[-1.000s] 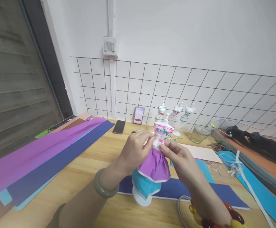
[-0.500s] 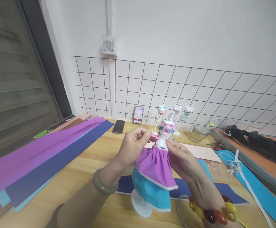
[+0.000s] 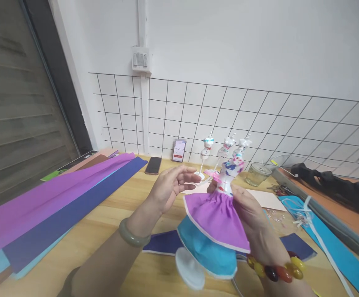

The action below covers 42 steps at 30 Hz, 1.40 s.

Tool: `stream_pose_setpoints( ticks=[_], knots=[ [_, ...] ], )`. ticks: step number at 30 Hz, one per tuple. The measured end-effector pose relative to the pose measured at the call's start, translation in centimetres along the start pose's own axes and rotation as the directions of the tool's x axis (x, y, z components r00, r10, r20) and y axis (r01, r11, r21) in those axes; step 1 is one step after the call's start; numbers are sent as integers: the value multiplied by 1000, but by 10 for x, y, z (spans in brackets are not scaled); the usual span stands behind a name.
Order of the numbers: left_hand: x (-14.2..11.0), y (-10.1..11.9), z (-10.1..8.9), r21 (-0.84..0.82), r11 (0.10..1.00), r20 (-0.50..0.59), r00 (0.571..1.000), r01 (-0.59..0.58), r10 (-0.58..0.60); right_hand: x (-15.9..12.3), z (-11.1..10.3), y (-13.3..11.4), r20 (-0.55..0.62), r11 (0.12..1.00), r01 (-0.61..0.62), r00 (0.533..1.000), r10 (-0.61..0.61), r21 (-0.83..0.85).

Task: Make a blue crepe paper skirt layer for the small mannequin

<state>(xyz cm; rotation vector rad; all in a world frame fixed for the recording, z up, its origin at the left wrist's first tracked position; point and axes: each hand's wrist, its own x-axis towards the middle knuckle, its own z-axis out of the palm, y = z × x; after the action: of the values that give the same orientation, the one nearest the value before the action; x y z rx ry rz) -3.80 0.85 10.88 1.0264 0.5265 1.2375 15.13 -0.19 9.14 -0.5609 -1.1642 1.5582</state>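
A small white dress form [image 3: 230, 175] with pink and blue patches leans to the right in my right hand [image 3: 247, 206], whose fingers wrap round its waist. It wears a gathered purple skirt [image 3: 216, 214] over a turquoise tier [image 3: 206, 249], both edged in white. Its round white base [image 3: 190, 268] shows below, tilted. A pink strip [image 3: 213, 176] sticks out from the waist on the left side. My left hand [image 3: 176, 185] is just left of the form, fingers apart and holding nothing.
Several similar small dress forms [image 3: 208, 144] stand behind. A glass jar [image 3: 258, 175] is at the back right. Purple paper-like sheets [image 3: 58, 185] and navy ones [image 3: 83, 210] lie at left, a turquoise sheet [image 3: 331, 247] at right. Two phones, one flat [image 3: 153, 165], one upright [image 3: 178, 151], are near the wall.
My left hand has let go of the pink strip and opened, moving slightly away. My right hand has shifted the dress form rightward and tilted it more.
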Motion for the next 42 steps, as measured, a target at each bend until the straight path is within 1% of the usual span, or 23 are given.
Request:
stream_pose_setpoints(
  ticks=[2, 4, 7, 9, 12, 15, 17, 19, 21, 23, 24, 25, 26, 27, 29, 32, 34, 36, 38, 39, 40, 41, 42],
  knots=[
    [-1, 0, 2, 125, 992, -1, 1000, -9, 9, 2, -3, 0, 15, 995, 16, 1000, -15, -95],
    [-3, 0, 7, 217, 975, 30, 999, -40, 34, 3, -5, 1, 50, 986, 15, 999, -7, -165],
    [-5, -1, 13, 273, 957, 77, 994, -95, 77, 4, -3, 4, 93, 970, 29, 996, -7, -241],
    [-5, -1, 14, 283, 953, 79, 993, -106, 87, 4, 0, 6, 98, 966, 33, 995, -9, -257],
    [-4, -4, 13, 319, 939, 51, 991, -131, 121, 5, 1, 8, 48, 965, 26, 999, -14, -262],
    [-4, -7, 13, 397, 896, 1, 976, -201, 218, 5, -1, 9, -90, 911, 30, 993, -74, -412],
    [-6, -9, 13, 507, 822, -13, 951, -261, 310, 3, -1, 6, -143, 867, 56, 979, -145, -496],
    [-9, -10, 15, 641, 696, 21, 913, -324, 407, -2, 1, 2, -128, 839, 140, 962, -241, -526],
    [-11, -10, 18, 752, 530, 106, 865, -392, 490, -9, 8, -4, -99, 781, 238, 929, -356, -578],
    [-14, -12, 22, 811, 361, 226, 815, -460, 533, -15, 15, -8, -126, 690, 268, 877, -463, -672],
    [-15, -13, 23, 818, 300, 280, 796, -491, 537, -17, 18, -10, -152, 651, 253, 853, -499, -716],
    [-16, -14, 25, 817, 262, 323, 783, -514, 531, -19, 20, -11, -176, 617, 231, 832, -526, -752],
    [-16, -16, 26, 811, 245, 352, 778, -531, 520, -19, 22, -12, -190, 587, 208, 818, -543, -782],
    [-17, -17, 27, 805, 245, 367, 779, -539, 509, -20, 23, -13, -195, 563, 186, 814, -547, -806],
    [-18, -20, 29, 795, 279, 364, 792, -539, 490, -19, 24, -14, -182, 529, 166, 820, -543, -833],
    [-18, -24, 30, 777, 379, 303, 826, -503, 475, -18, 25, -14, -188, 541, 175, 814, -549, -823],
    [-17, -24, 29, 748, 487, 223, 863, -450, 454, -17, 24, -14, -218, 587, 190, 804, -553, -787],
    [-16, -23, 28, 671, 648, 99, 910, -361, 403, -14, 19, -15, -272, 660, 209, 791, -547, -722],
    [-13, -19, 25, 568, 782, -23, 945, -256, 325, -10, 10, -19, -367, 751, 242, 754, -544, -614],
    [-11, -16, 24, 528, 822, -68, 954, -213, 291, -8, 4, -21, -419, 794, 261, 736, -532, -550],
    [-10, -14, 22, 507, 842, -97, 959, -184, 267, -7, -1, -24, -463, 829, 279, 722, -514, -485],
    [-9, -11, 20, 504, 847, -109, 960, -169, 256, -5, -6, -27, -491, 857, 293, 721, -490, -425],
    [-8, -9, 19, 509, 845, -112, 960, -165, 255, -4, -10, -29, -497, 879, 298, 736, -460, -373]
  ],
)
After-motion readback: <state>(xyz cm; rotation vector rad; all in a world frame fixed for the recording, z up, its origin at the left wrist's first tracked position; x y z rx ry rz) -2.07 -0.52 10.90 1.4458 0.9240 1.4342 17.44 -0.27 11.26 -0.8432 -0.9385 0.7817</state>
